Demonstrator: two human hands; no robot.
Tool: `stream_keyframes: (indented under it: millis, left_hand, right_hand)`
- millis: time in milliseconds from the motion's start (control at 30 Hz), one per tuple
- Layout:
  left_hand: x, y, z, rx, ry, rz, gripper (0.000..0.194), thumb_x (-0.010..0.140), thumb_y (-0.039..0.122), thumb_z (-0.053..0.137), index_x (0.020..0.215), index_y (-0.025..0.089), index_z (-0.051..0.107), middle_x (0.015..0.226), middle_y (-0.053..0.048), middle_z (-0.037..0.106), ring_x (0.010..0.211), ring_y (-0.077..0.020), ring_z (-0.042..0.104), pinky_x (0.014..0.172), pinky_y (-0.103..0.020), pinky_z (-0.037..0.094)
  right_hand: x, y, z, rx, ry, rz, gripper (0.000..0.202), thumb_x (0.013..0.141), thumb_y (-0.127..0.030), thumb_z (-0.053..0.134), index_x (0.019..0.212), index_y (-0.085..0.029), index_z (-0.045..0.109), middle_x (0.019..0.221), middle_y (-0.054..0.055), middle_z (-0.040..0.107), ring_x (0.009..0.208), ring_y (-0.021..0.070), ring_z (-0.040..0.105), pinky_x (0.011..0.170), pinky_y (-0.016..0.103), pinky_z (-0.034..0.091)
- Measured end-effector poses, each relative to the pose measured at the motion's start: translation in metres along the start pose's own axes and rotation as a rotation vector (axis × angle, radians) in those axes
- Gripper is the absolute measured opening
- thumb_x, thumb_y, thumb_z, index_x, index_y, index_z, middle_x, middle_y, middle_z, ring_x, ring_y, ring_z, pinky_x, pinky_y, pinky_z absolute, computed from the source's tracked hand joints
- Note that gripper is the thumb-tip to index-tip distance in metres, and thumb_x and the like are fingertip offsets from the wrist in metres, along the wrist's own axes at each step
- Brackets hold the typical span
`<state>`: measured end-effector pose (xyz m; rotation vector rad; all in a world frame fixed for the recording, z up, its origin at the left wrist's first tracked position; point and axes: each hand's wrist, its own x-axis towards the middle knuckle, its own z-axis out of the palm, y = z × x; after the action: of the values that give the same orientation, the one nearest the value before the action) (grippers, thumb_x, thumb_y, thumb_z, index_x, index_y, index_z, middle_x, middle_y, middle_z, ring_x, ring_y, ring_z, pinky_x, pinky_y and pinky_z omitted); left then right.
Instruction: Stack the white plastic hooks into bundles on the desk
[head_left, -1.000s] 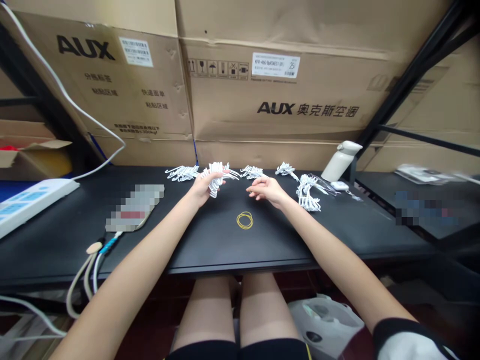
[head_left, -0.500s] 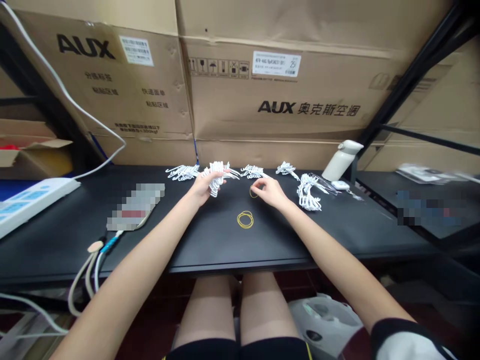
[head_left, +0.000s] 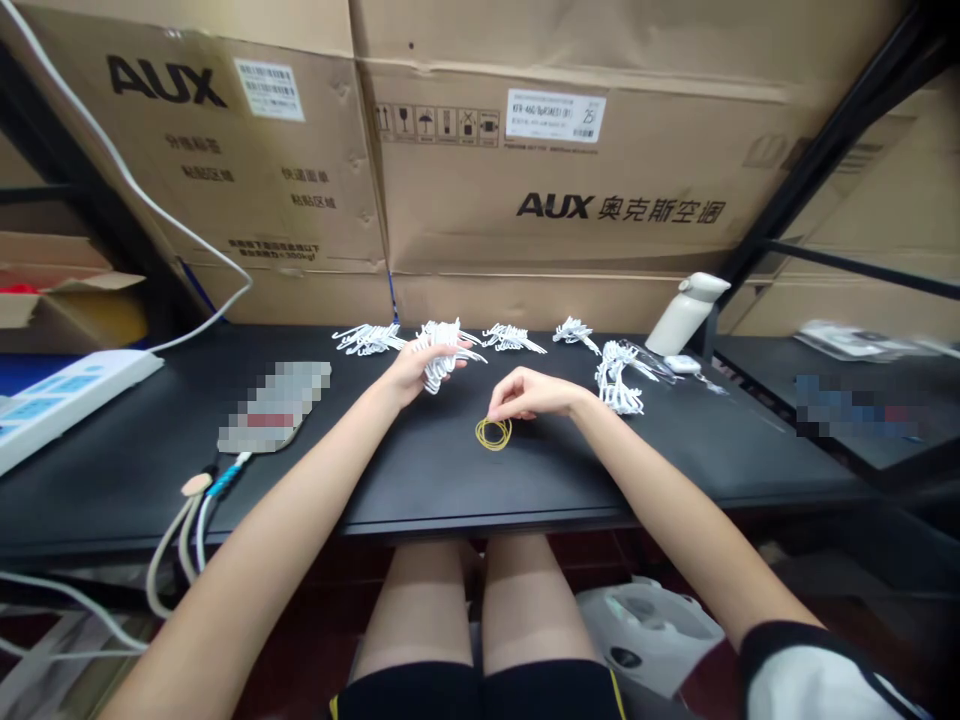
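Observation:
A bundle of thin white hooks (head_left: 438, 372) sits in my left hand (head_left: 414, 368), whose fingers and thumb are wrapped round it above the desk. My right hand (head_left: 529, 393) is lowered to the desk with thumb and finger pinched at the upper edge of some yellow rubber bands (head_left: 493, 447). The bands lie in loose overlapping loops. Behind the hands, more bunches of white hooks lie in a row: one bunch (head_left: 367, 338) left of my left hand, another bunch (head_left: 511, 338) to its right. A further pile of hooks (head_left: 619, 385) is beyond my right forearm.
On the black desk (head_left: 420, 480) stands a white bottle (head_left: 686, 315) at the back right, beside a small white case (head_left: 682, 365). A blurred-out phone-like device (head_left: 277, 410) with a cable and a white power strip (head_left: 75, 400) lie left. Large cardboard boxes (head_left: 450, 230) wall off the back.
My right hand has moved down and toward me, from holding a rubber band above the desk to the loops of bands on it. My left hand keeps the hooks, nearly still.

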<state>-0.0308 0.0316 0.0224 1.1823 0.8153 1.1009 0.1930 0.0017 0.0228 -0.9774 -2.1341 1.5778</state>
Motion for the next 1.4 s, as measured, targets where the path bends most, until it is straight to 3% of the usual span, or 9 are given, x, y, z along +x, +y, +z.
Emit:
stream_keyframes:
  millis: [200,333,433,633,733,867,1033,1200,1400]
  left_hand:
    - [-0.001,0.001,0.000,0.045,-0.052,-0.038,0.038,0.069,0.020,0.070,0.106,0.014,0.067,0.118,-0.011,0.066,0.080,-0.0180,0.069,0.049,-0.018,0.049]
    - [-0.005,0.000,0.004,0.055,-0.157,-0.114,0.041,0.069,0.019,0.073,0.109,0.014,0.064,0.116,-0.012,0.067,0.082,-0.0197,0.070,0.061,-0.024,0.055]
    - [-0.007,-0.004,0.007,0.067,-0.251,-0.112,0.044,0.066,0.019,0.077,0.108,0.012,0.065,0.111,-0.013,0.069,0.084,-0.0209,0.069,0.069,-0.029,0.055]
    - [-0.002,-0.014,0.004,0.123,-0.278,-0.069,0.043,0.065,0.022,0.080,0.104,0.011,0.067,0.094,-0.010,0.072,0.084,-0.0207,0.069,0.080,-0.033,0.052]
    - [-0.002,-0.015,0.003,0.139,-0.276,-0.052,0.042,0.065,0.023,0.080,0.103,0.011,0.067,0.093,-0.009,0.073,0.085,-0.0205,0.068,0.083,-0.033,0.051]
    - [-0.004,-0.014,0.004,0.147,-0.288,-0.079,0.041,0.065,0.023,0.080,0.102,0.012,0.068,0.091,-0.008,0.073,0.082,-0.0196,0.068,0.081,-0.032,0.051]
    - [-0.001,-0.018,0.004,0.120,-0.218,-0.125,0.040,0.068,0.030,0.078,0.102,0.012,0.067,0.090,-0.008,0.071,0.075,-0.0176,0.066,0.073,-0.031,0.053]
    - [0.000,-0.019,0.006,0.079,-0.183,-0.093,0.045,0.068,0.029,0.078,0.108,0.012,0.065,0.092,-0.007,0.070,0.076,-0.0156,0.065,0.074,-0.029,0.053]
    - [-0.005,-0.017,0.010,0.104,-0.160,-0.024,0.057,0.063,0.026,0.081,0.116,0.018,0.061,0.088,-0.001,0.067,0.074,-0.0130,0.063,0.074,-0.028,0.051]
  right_hand:
    - [0.006,0.007,0.000,-0.146,0.068,-0.010,0.037,0.058,-0.041,0.079,0.081,-0.012,0.073,0.064,0.001,0.064,0.053,0.0076,0.049,0.046,0.020,0.035]
    - [0.006,0.007,-0.004,-0.158,0.325,-0.027,0.044,0.058,-0.045,0.080,0.084,-0.012,0.067,0.068,0.001,0.061,0.054,0.0083,0.051,0.045,0.020,0.040]
    - [0.008,0.009,-0.003,-0.086,0.460,-0.110,0.051,0.060,-0.044,0.079,0.097,-0.015,0.061,0.084,0.005,0.063,0.060,0.0117,0.057,0.043,0.021,0.045]
    - [0.012,0.011,0.007,-0.355,0.595,-0.352,0.030,0.075,-0.039,0.069,0.093,-0.015,0.067,0.087,0.006,0.068,0.062,0.0110,0.056,0.061,0.027,0.050]
    - [0.012,0.009,0.011,-0.429,0.672,-0.413,0.028,0.078,-0.038,0.066,0.095,-0.016,0.069,0.106,0.010,0.065,0.070,0.0131,0.059,0.059,0.026,0.050]
    - [0.014,0.008,0.015,-0.481,0.686,-0.486,0.020,0.078,-0.033,0.066,0.090,-0.016,0.071,0.109,0.011,0.064,0.093,0.0195,0.062,0.070,0.029,0.052]
    - [0.016,0.008,0.019,-0.535,0.714,-0.597,0.017,0.079,-0.027,0.067,0.092,-0.017,0.070,0.108,0.010,0.066,0.100,0.0210,0.063,0.089,0.036,0.050]
    - [0.018,0.013,0.022,-0.527,0.693,-0.632,0.020,0.082,-0.022,0.061,0.099,-0.017,0.070,0.105,0.010,0.070,0.096,0.0204,0.066,0.086,0.033,0.052]
    - [0.020,0.017,0.024,-0.588,0.768,-0.579,0.018,0.079,-0.021,0.063,0.094,-0.016,0.070,0.089,0.008,0.071,0.080,0.0187,0.066,0.075,0.031,0.051]
